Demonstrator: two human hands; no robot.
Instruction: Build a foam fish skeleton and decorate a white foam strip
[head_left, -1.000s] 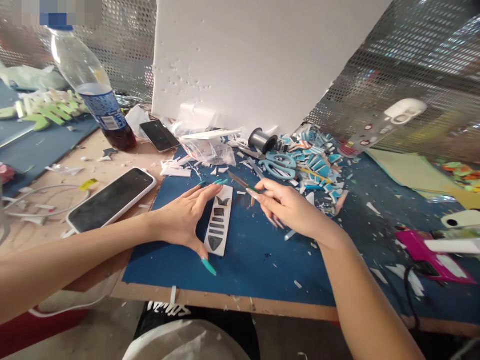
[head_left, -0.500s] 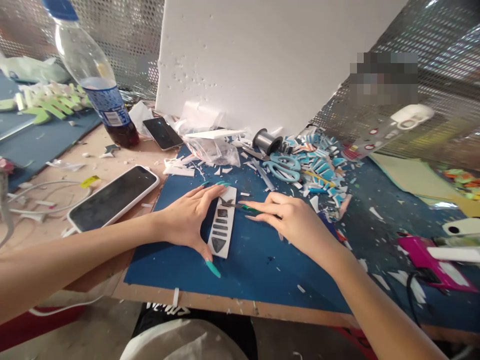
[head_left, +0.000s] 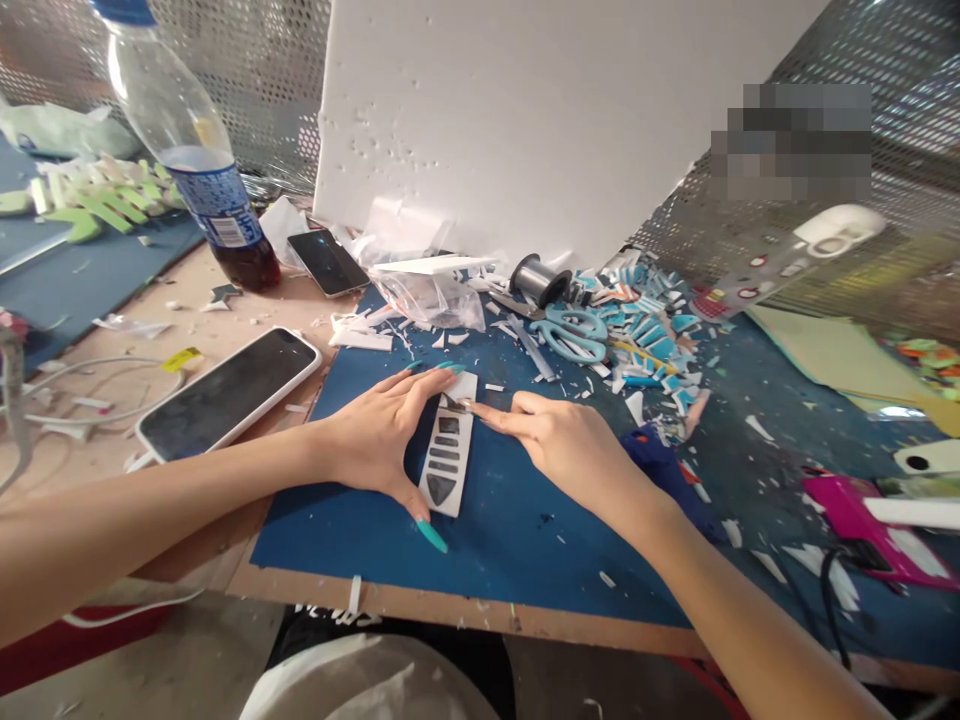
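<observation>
A narrow white strip (head_left: 460, 480) with dark cut-out shapes lies on the blue mat (head_left: 517, 545): a triangle, thin bars and a square. My left hand (head_left: 379, 425) is spread flat around its left side. Its fingertips press near the strip's top end, and its thumb rests by the lower end. Pinched in my right hand (head_left: 574, 440) is a craft knife (head_left: 456, 404), its blade on the strip just above the square shape. Most of the knife's handle is hidden by my fingers.
Behind the hands are light-blue scissors (head_left: 574, 333), a wire spool (head_left: 538, 282) and blue-white scraps (head_left: 652, 335). A white-cased phone (head_left: 229, 395) and a bottle (head_left: 217, 210) stand left. A white board (head_left: 487, 120) rises behind; a magenta tool (head_left: 862, 525) lies right.
My right hand has moved slightly left and turned, covering the green handle that showed before. My left hand keeps its place on the strip. The whole view has shifted slightly.
</observation>
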